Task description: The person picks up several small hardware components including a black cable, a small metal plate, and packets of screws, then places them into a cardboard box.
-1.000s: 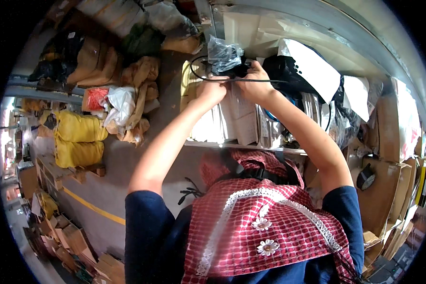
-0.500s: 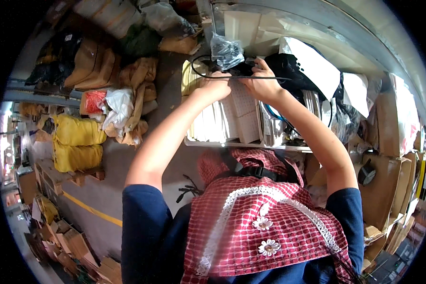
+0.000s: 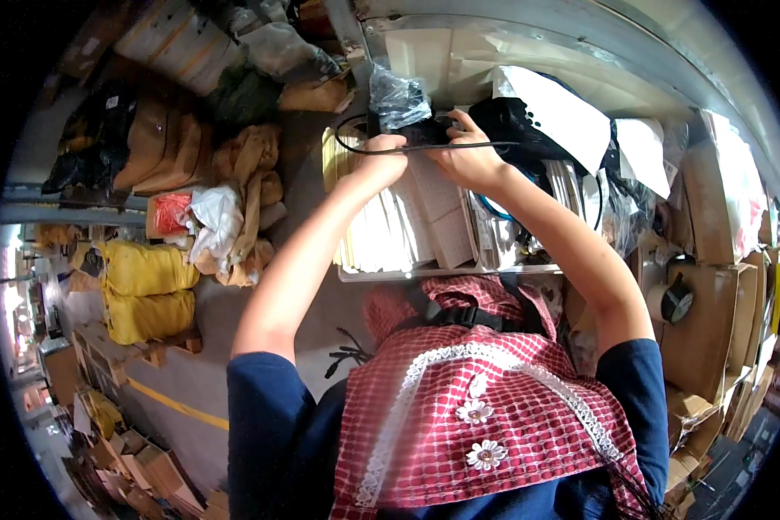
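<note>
Black cable [image 3: 420,148], looped at the far end of the paper stack [image 3: 386,227] and drawn across left hand [image 3: 381,159] and right hand [image 3: 470,159]. Between them, dark item [image 3: 426,133], too shadowed to make out, close by a crumpled clear plastic bag [image 3: 399,97]. Left hand curled, tips hidden; right hand bent, one digit raised. Held apart; cannot tell whether clamped on cable or dark item. Right of the paper stack, black bundle [image 3: 504,123] partly covered by white sheet [image 3: 556,117].

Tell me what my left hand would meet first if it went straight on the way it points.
Probably the crinkled clear plastic bag just beyond your left hand, though depth is unclear; the black item beside it might come first.
</note>
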`<state>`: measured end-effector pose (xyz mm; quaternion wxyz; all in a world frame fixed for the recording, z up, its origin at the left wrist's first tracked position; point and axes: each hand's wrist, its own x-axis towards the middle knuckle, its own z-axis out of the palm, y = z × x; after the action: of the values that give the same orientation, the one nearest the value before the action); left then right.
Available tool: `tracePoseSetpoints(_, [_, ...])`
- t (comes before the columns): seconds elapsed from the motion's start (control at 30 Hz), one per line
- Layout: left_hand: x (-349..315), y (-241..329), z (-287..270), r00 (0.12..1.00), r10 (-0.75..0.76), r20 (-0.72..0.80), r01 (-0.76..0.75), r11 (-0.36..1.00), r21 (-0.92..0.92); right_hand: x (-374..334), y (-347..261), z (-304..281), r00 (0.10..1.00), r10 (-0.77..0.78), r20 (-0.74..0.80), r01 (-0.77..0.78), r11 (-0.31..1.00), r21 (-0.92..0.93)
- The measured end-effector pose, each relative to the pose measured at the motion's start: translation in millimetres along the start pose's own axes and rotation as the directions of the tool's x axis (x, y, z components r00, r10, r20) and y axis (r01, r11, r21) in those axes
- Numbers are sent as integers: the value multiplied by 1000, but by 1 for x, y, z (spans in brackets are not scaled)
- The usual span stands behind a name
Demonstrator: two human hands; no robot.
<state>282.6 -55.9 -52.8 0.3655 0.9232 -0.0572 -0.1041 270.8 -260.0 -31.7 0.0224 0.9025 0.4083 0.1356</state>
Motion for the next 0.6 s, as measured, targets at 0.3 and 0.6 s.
tracePoseSetpoints(0.3, [-15, 3, -2, 984, 124, 129, -158, 937, 312, 1, -1, -7, 997, -45, 58, 46, 999, -12])
tracePoseSetpoints(0.6, [-6, 16, 3, 1000, 10, -20, -8, 990, 142, 4, -2, 10, 998, 37, -49, -35, 999, 41])
